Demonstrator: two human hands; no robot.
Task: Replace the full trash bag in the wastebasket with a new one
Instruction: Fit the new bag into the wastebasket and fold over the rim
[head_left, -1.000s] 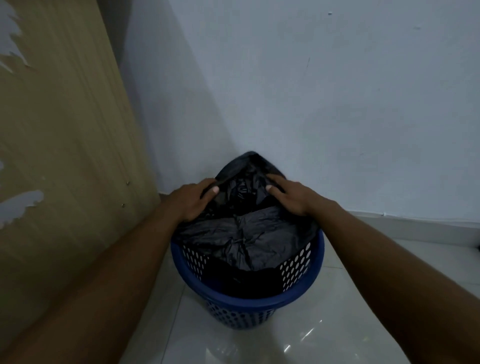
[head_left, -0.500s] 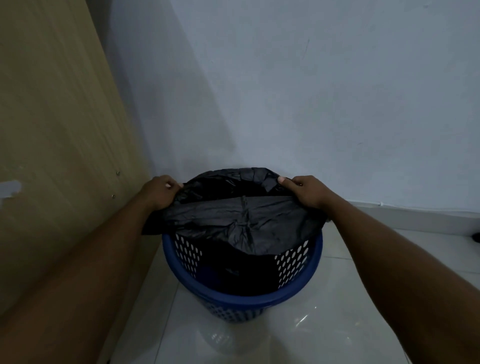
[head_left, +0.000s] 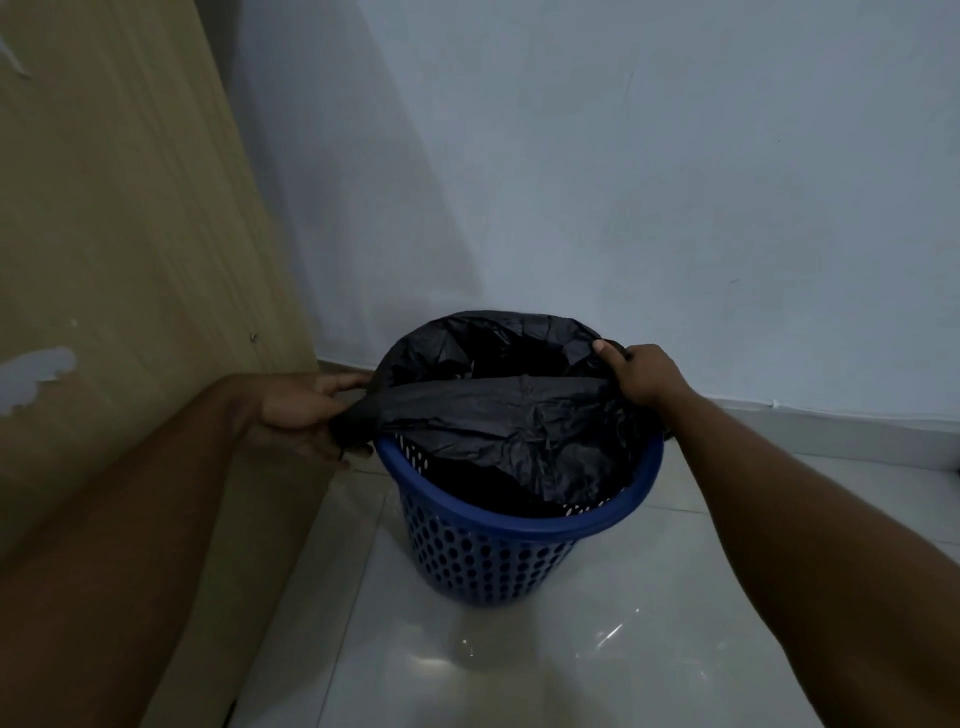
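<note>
Beside the wooden panel (head_left: 130, 260) at the frame's left, the left hand (head_left: 301, 410) has its grip closed round a bunched edge of the black trash bag (head_left: 519, 421), drawing it outward past the rim. At centre the blue wastebasket (head_left: 519, 522) stands on the tiled floor (head_left: 571, 649), the bag's far edge draped over its rim, apparently to line it. Right of centre, the right hand (head_left: 644, 374) has its grip pinched on the opposite edge.

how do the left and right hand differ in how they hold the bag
The left hand grips a bunched fold of the black bag outside the blue basket on its left side. The right hand pinches the bag's edge at the right rim, thumb on top. Both hold the bag's mouth stretched.
</note>
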